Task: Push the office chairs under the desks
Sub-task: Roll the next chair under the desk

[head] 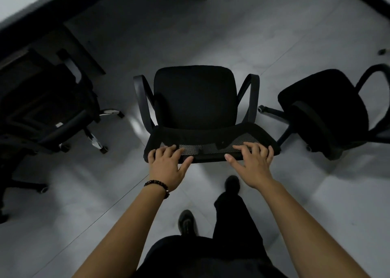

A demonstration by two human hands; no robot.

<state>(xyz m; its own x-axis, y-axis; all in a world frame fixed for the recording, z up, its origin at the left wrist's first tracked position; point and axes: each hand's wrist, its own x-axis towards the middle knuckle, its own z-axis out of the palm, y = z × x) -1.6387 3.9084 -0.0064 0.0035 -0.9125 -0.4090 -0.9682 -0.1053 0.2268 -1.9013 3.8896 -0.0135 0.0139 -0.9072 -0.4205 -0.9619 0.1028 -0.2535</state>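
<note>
On the grey tiled floor (232,35), near its middle, a black office chair (195,97) stands in the open, facing away from the person. Both hands lie on top of its mesh backrest (207,145). The left hand (166,164), with a beaded bracelet (158,186) at the wrist, and the right hand (253,164) have spread fingers draped over the top edge, thumbs out along the near side. A second chair (52,100) stands left by a desk (42,20); a third chair (325,113) stands just right.
</note>
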